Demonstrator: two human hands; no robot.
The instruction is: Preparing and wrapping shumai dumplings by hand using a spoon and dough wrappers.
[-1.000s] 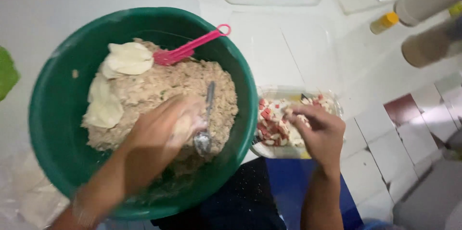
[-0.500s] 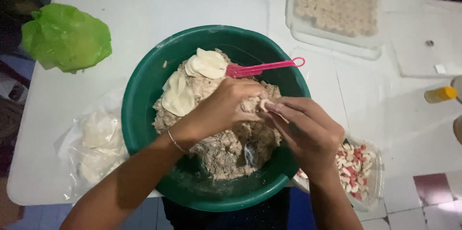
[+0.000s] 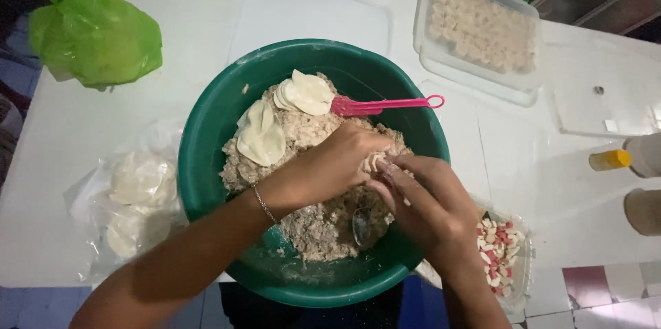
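Left hand (image 3: 330, 167): held over the middle of the bowl, fingers curled around a small filled wrapper (image 3: 375, 161), which was cupped against the palm.
Right hand (image 3: 430, 208): brought in from the near right, fingertips (image 3: 389, 167) pinched on the wrapper's edge; both hands were closed on the same piece.
Filled wrapper: seen only partly between the fingers, above the filling; judged thin, soft, light and easily torn, so best supported from beneath and pinched only at the rim.
Spoon (image 3: 361, 224): a metal spoon lay bowl-down in the filling, just below the hands.
Diced topping tub (image 3: 506, 256): a clear tub of red and white cubes stood at the near right, touching the bowl's outer wall.
Filling (image 3: 313, 225): a pale, coarse minced mass, judged moist, sticky and heavy in bulk.
Green bowl (image 3: 206, 157): a wide plastic basin resting on the white surface (image 3: 193, 12).
Loose wrappers (image 3: 279, 119): round pale sheets laid on the filling's far side; floppy.
Pink utensil (image 3: 389, 104): rested across the far rim.
Bagged wrappers (image 3: 134, 194): set to the left of the bowl.
Green bag (image 3: 96, 33): crumpled at the far left.
Clear tray (image 3: 482, 29): rows of finished pieces, at the far right.
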